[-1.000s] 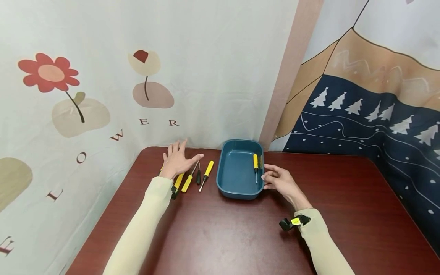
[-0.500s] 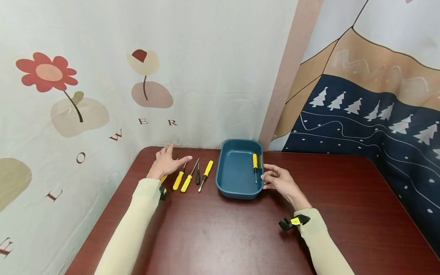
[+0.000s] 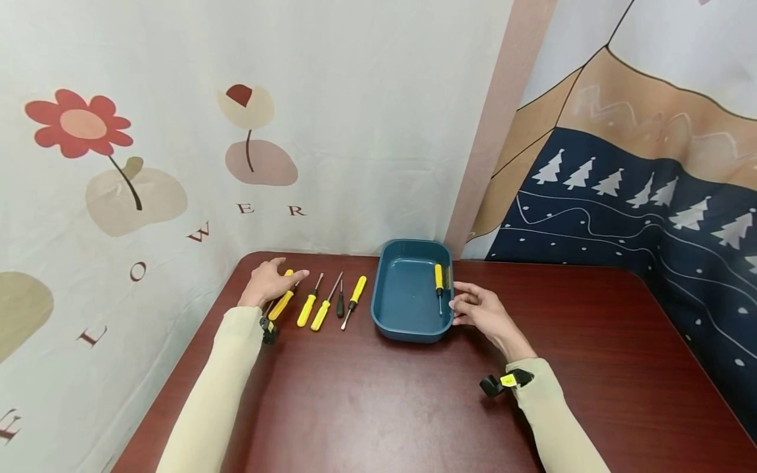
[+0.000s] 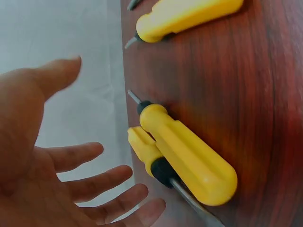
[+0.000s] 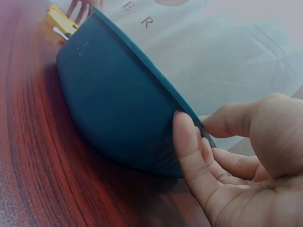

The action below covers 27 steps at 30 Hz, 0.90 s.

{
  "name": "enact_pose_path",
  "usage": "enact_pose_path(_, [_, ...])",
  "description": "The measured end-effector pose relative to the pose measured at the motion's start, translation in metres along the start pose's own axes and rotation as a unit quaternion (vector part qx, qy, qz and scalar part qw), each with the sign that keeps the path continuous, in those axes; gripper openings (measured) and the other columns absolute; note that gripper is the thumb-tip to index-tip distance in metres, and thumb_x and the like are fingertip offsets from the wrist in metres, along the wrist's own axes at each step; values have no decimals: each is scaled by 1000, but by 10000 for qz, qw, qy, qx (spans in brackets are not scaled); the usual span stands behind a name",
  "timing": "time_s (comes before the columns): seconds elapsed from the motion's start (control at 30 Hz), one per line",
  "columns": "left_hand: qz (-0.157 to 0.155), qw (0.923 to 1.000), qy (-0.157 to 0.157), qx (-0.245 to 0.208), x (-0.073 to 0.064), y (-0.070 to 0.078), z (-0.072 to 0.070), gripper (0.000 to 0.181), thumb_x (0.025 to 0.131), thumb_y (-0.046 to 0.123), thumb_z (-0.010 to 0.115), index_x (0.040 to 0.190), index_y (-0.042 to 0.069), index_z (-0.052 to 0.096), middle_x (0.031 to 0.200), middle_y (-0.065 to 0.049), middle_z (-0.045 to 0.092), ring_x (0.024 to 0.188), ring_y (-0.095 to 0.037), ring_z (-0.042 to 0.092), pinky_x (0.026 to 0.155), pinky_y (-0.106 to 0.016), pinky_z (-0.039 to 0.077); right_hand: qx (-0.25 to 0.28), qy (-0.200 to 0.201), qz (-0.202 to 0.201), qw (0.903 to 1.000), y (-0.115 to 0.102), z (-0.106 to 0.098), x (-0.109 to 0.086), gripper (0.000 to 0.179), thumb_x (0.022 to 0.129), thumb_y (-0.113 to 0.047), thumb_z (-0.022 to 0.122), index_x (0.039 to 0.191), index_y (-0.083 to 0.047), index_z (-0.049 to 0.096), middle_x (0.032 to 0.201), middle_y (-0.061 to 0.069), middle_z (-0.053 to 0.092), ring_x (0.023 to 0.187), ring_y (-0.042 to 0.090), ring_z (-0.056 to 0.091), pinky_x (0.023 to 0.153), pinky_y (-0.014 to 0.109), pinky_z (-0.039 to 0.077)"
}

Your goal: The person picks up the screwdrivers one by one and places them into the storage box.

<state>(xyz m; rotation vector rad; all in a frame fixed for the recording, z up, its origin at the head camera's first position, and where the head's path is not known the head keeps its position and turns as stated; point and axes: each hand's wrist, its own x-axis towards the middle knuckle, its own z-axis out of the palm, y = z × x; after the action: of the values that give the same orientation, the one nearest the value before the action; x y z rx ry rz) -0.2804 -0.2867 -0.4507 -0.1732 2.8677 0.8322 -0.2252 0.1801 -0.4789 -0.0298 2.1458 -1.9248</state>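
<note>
"FLOWER" lettering (image 3: 198, 232) behind the screwdrivers (image 3: 320, 316)

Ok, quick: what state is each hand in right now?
Left hand: open, holding nothing, near the leftmost yellow screwdrivers.
Right hand: closed, pinching the rim of the blue tray.

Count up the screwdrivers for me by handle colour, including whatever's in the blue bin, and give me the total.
Yellow-handled screwdrivers: 6 (5 on the table, two of them crossed; 1 in the blue bin)
Black-handled screwdriver: 1 (on the table)
Total in view: 7
</note>
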Motion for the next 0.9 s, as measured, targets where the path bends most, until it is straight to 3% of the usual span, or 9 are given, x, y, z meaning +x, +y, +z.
enact_pose_path(0.27, [60, 10000, -27, 42, 2, -17, -2, 71, 102, 34, 59, 156, -4, 34, 148, -35, 47, 133, -50, 51, 107, -61, 46, 2, -24, 2, 10000, -1, 0, -1, 55, 100, -3, 61, 151, -2, 44, 100, 7, 63, 81, 16, 65, 74, 27, 62])
enact_pose_path(0.57, [151, 9998, -122, 79, 10, -25, -1, 64, 101, 21, 61, 155, -4, 37, 142, -37, 52, 126, -49, 57, 101, -58, 51, -31, 18, 73, 10000, -1, 0, -1, 55, 99, -4, 61, 152, -2, 44, 101, 8, 63, 81, 16, 65, 74, 27, 62])
enact_pose_path(0.9, [302, 9991, -97, 277, 19, -25, 0, 59, 97, 10, 63, 151, -3, 45, 130, -33, 61, 111, -40, 65, 86, -47, 57, 32, -17, 17, 10000, 0, 0, 0, 55, 99, -3, 61, 152, -1, 44, 100, 9, 63, 80, 16, 65, 74, 27, 62])
